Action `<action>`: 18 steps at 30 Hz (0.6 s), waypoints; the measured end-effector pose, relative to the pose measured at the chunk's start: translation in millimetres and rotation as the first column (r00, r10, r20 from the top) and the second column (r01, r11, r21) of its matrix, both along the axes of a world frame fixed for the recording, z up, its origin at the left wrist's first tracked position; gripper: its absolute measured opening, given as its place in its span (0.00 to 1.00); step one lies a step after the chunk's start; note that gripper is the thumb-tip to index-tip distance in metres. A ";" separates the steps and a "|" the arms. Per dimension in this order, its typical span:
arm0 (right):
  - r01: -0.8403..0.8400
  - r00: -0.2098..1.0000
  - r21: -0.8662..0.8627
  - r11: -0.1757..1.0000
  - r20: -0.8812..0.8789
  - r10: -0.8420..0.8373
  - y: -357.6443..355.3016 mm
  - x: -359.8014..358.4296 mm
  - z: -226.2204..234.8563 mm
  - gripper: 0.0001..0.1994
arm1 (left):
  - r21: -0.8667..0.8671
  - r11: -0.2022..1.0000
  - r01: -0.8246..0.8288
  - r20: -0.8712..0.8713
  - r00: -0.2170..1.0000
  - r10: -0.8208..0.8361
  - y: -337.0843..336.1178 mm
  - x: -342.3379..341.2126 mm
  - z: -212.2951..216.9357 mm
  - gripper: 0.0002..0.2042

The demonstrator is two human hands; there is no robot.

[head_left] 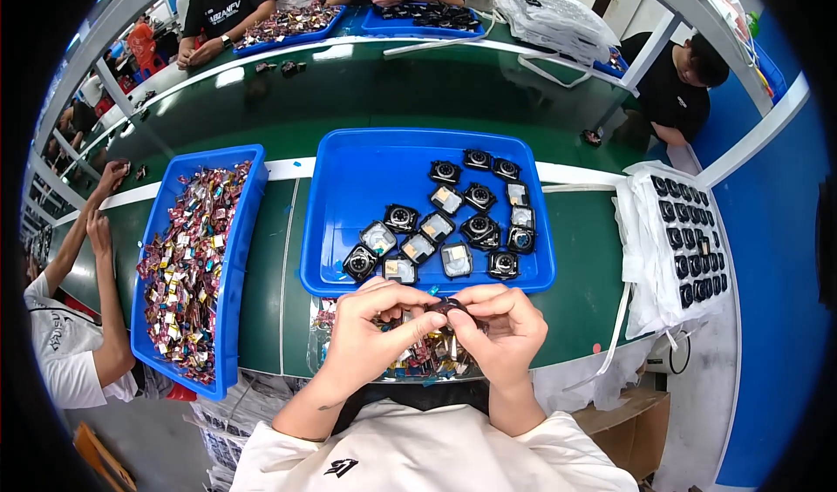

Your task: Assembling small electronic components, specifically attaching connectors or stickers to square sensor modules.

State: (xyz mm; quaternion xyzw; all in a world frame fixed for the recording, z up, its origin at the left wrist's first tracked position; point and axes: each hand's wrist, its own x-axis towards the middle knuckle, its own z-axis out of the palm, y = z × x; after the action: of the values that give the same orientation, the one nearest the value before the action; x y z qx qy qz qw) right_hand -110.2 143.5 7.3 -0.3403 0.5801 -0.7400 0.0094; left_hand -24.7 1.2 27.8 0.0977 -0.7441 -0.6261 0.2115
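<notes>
My left hand (373,325) and my right hand (507,328) meet just in front of the large blue tray (349,143). Between their thumbs and fingertips they pinch a small black watch case (445,307), mostly covered by the fingers. A bit of teal (433,291) shows at its upper side. Below the hands lies a clear container (318,344) of small coloured flexible parts (427,359), partly hidden by my wrists. Inside the blue tray sit several black watch cases (401,218), some with round dark centres up, others showing pale silvery insides.
To the left, a long blue bin (228,318) is heaped with small red, gold and white parts (187,274). White trays of black cases (689,239) are stacked at right. Beyond a white rail runs a green conveyor belt (349,91), with co-workers along it. Another person's arms (98,230) reach in at left.
</notes>
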 end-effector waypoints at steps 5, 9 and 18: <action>0.149 0.970 0.093 0.985 -0.206 -0.127 5.1 -15.2 1.7 0.06 | -0.293 0.956 -0.026 0.009 1.000 0.030 -20.2 -18.6 38.1 0.08; 0.184 0.981 0.155 0.971 -0.093 -0.171 8.0 -18.8 -10.8 0.05 | -0.415 0.880 -0.232 0.002 0.967 0.256 -74.2 -83.7 58.8 0.08; 0.190 0.951 0.237 0.953 -0.287 -0.118 0.6 -21.7 -11.5 0.04 | -0.594 0.755 -0.278 0.396 0.716 0.575 -240.9 -211.2 -17.0 0.16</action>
State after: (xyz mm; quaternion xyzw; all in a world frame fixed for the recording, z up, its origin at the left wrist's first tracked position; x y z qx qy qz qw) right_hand -131.9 144.0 -4.3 -0.3868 0.6935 -0.6022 -0.0828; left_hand -235.9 -239.7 10.8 0.3935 -0.8606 -0.2883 0.1467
